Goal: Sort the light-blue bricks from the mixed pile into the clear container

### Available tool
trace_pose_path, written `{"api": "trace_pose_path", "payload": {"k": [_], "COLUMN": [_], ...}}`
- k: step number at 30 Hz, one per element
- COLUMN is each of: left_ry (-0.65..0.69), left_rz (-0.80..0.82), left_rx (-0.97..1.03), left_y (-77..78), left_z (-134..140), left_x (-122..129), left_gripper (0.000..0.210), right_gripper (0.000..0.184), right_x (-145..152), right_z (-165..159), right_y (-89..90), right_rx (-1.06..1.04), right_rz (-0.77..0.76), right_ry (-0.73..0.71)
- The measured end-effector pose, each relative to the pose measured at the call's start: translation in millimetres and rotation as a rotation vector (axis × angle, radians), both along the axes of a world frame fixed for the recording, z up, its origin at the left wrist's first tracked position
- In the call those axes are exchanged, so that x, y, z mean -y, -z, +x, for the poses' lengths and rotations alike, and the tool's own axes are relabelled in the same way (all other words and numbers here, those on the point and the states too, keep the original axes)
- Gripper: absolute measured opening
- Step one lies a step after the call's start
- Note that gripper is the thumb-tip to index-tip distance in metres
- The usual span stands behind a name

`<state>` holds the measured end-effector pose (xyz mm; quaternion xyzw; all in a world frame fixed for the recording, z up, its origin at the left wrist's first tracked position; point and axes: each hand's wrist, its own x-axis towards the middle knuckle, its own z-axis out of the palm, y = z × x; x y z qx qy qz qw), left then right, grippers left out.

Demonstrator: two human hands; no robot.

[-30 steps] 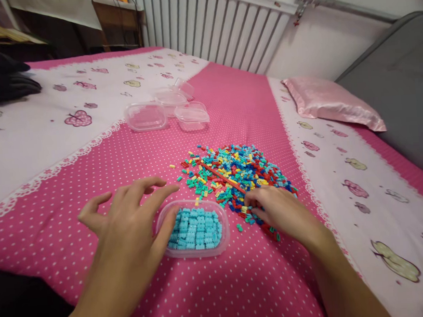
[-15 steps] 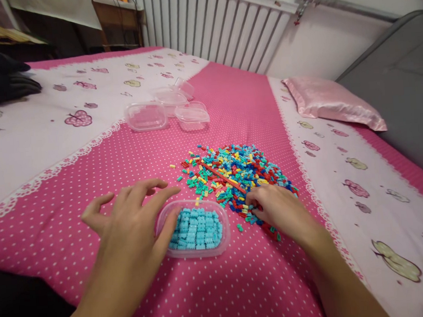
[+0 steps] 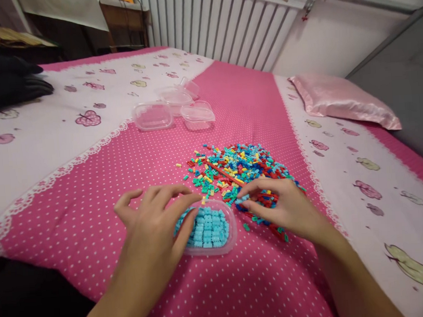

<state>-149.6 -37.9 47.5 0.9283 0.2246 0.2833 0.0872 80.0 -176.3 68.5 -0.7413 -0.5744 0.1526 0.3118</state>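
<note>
A clear plastic container (image 3: 232, 234) sits on the pink bedspread, filled with light-blue toy building bricks (image 3: 211, 226) packed in rough rows. My left hand (image 3: 158, 220) reaches over its left rim, fingers curved and apart with nothing between them; the thumb covers part of the bricks. Right of the container, at the near edge of a loose multicoloured brick pile (image 3: 241, 163), my right hand (image 3: 287, 206) pinches a light-blue brick (image 3: 242, 200) between thumb and forefinger. A thin red strip (image 3: 225, 173) lies across the pile. One yellow brick (image 3: 203, 200) is by the container's far rim.
Several clear plastic containers (image 3: 153, 116) stand farther back on the bedspread. A pink pillow (image 3: 341, 101) lies at the right against a grey headboard (image 3: 404, 63). Something black, like a glove (image 3: 10, 83), is at the far left. A white radiator (image 3: 216, 25) lines the wall.
My right hand has lifted slightly from the pile and turned toward the container, with a light-blue brick now showing at its fingertips. My left hand has shifted right, closer over the container. The view has shifted slightly.
</note>
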Motion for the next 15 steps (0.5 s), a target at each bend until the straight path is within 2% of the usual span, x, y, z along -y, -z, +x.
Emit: {"api": "trace_pose_path", "payload": {"k": [3,6,11,15], "left_ry": [0.047,0.066,0.075,0.047], "left_rz": [-0.025,-0.074,-0.128,-0.114], "left_rx": [0.024,0.077,0.149,0.125], "left_y": [-4.2,-6.4,-6.2,-6.6], "left_z": [5,13,21,20], "left_x": [6,14,23,22], "left_gripper": [0.023,0.017,0.013,0.012], "right_gripper": [0.013,0.012,0.012,0.013], "right_x": [-6,-10,-11,-11], "right_z": [-21,-34,-40,-42], "right_y": [6.1,12.1,16.2,18.9], "right_rx": [-0.092,-0.100,-0.132,-0.155], "right_rz": [0.161,0.243,0.271,0.264], "right_ry": [-0.068,-0.045,-0.070,-0.083]}}
